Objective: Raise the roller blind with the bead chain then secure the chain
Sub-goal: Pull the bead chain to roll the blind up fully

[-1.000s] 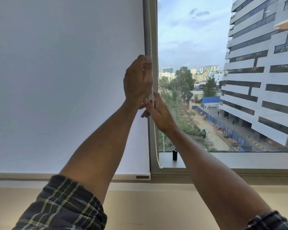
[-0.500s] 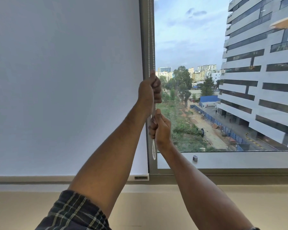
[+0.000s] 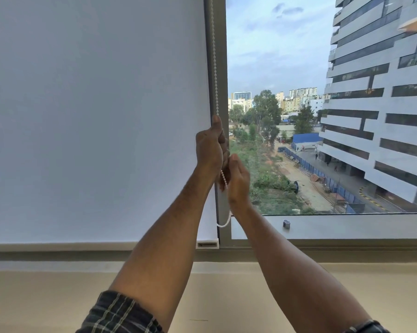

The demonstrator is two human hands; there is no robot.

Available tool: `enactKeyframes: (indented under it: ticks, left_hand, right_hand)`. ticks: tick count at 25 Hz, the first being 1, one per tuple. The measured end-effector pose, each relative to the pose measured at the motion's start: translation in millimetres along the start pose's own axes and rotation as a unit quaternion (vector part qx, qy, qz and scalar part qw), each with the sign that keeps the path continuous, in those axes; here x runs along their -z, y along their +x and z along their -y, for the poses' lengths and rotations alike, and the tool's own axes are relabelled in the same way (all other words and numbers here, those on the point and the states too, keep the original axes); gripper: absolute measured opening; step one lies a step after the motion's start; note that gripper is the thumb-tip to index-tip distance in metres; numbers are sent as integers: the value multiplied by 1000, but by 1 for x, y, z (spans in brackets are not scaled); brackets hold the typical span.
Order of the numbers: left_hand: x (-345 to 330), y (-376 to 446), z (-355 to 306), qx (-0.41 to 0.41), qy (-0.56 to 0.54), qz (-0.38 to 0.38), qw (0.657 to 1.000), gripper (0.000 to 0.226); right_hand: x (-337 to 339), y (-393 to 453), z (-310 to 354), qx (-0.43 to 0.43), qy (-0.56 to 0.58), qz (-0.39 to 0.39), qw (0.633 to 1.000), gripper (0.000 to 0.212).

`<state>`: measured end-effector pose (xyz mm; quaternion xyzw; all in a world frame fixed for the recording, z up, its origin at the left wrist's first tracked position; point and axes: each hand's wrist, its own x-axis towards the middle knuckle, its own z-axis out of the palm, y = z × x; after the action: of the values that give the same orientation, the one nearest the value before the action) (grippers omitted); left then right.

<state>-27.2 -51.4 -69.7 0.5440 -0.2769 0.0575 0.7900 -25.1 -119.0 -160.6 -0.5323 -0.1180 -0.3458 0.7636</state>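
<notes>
Head view: left hand (image 3: 210, 150) and right hand (image 3: 237, 183) grip bead chain (image 3: 214, 68).

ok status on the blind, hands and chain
Left hand and right hand both shut on bead chain, left above right. Roller blind down near sill. Nothing in the way.

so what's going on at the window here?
A person is working the white bead chain of a white fabric roller blind. The left hand is closed on the chain higher up, the right hand closed on it just below, and the chain's loop hangs beneath them. The blind is nearly fully down, its bottom bar close to the grey window frame, so the raising has barely begun and the chain isn't secured yet.
</notes>
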Motion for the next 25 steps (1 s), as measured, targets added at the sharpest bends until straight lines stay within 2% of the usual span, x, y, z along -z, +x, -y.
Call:
enactKeyframes:
  ticks: [2, 4, 6, 9, 12, 14, 16, 19, 22, 25]
  left_hand:
    - [4, -6, 10, -3, 32, -23, 999, 62]
    - [8, -14, 23, 6, 48, -31, 998, 62]
    - [11, -21, 35, 15, 42, -30, 999, 59]
    - [13, -27, 50, 23, 38, -31, 999, 57]
    - [14, -37, 64, 29, 42, -35, 998, 57]
    - [18, -44, 76, 20, 63, -39, 997, 60]
    - [21, -49, 90, 20, 82, -32, 996, 61]
    - [27, -52, 108, 28, 110, -16, 993, 53]
    - [37, -46, 108, -9, 145, -55, 988, 40]
    - [30, -33, 80, -63, 136, -92, 984, 40]
  right_hand:
    - [-3, 19, 23, 71, -16, -35, 997, 35]
    - [-11, 42, 52, 89, -12, -36, 995, 35]
    - [-22, 56, 73, 41, 12, 13, 999, 43]
    - [-36, 57, 87, -72, 56, 154, 984, 53]
    - [-40, 58, 91, -111, 85, 210, 968, 50]
    - [-41, 55, 88, -113, 61, 195, 972, 48]
    - [-38, 46, 76, -81, 31, 144, 986, 48]
    - [-30, 34, 57, -46, 35, 118, 991, 48]
    - [-16, 33, 48, -34, 44, 111, 992, 48]
    - [-4, 28, 34, -18, 18, 97, 995, 55]
